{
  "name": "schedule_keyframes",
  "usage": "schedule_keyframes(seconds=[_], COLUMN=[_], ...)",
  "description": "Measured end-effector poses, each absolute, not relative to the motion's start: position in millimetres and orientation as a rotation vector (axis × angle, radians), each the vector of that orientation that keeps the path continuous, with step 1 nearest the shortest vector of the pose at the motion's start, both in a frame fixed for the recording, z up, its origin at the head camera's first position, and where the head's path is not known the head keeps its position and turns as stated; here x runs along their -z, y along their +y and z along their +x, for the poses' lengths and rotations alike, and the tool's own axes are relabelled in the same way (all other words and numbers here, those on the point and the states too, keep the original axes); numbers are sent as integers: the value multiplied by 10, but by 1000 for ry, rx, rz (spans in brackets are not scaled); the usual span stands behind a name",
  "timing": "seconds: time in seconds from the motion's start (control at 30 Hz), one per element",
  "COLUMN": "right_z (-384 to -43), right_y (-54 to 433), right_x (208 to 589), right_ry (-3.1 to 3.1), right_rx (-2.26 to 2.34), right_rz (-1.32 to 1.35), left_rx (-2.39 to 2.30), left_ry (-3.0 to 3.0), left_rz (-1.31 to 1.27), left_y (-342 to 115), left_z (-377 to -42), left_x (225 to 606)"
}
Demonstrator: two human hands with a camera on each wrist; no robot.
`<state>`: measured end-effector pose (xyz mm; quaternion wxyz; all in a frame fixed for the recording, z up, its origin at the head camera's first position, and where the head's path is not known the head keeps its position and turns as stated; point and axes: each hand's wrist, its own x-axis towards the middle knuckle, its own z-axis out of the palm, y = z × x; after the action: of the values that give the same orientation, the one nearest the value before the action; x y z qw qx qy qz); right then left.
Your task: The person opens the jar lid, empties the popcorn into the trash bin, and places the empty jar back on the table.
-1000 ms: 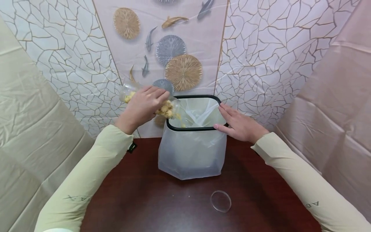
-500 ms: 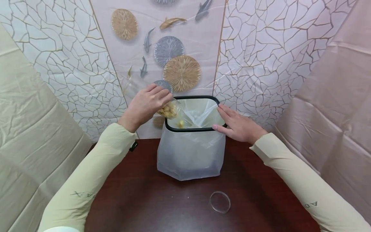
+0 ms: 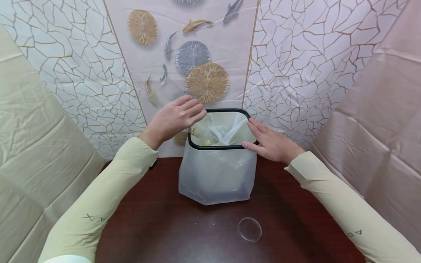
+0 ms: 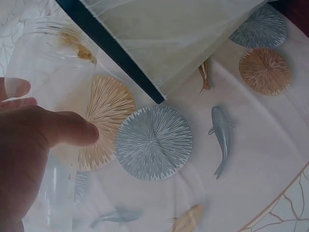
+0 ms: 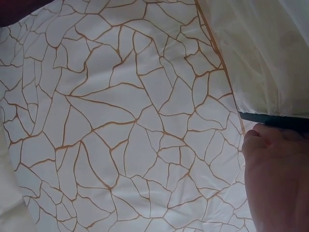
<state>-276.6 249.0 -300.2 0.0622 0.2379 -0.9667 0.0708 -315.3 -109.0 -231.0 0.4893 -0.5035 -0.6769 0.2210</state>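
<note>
My left hand grips a clear plastic jar, tilted steeply with its mouth over the left side of the bin's opening. In the left wrist view the jar looks nearly empty, with some yellow-brown bits near its mouth. The trash bin has a black rim and a translucent white liner bag hanging down its outside. A blurred yellow piece shows just inside the front left of the opening. My right hand rests on the rim's right side, fingers extended and thumb at the front corner.
A clear round lid lies on the dark red-brown table, in front of the bin. Tiny crumbs are on the tabletop nearby. A patterned cloth hangs close behind the bin, with beige cloth at both sides.
My left hand has moved slightly right and tipped the jar more steeply. The yellow pieces that filled the jar have mostly poured out into the bin. My right hand stays on the rim.
</note>
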Motion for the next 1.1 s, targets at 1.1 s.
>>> schedule_keyframes(seconds=[1.1], right_z=[-2752], right_y=[2468], right_x=[3006], right_ry=[-2934], right_rx=[-245], right_rz=[698], left_rx=[1572], left_ry=[-2026], left_rz=[-525], left_y=[-1488], left_z=[-2799], left_x=[3283])
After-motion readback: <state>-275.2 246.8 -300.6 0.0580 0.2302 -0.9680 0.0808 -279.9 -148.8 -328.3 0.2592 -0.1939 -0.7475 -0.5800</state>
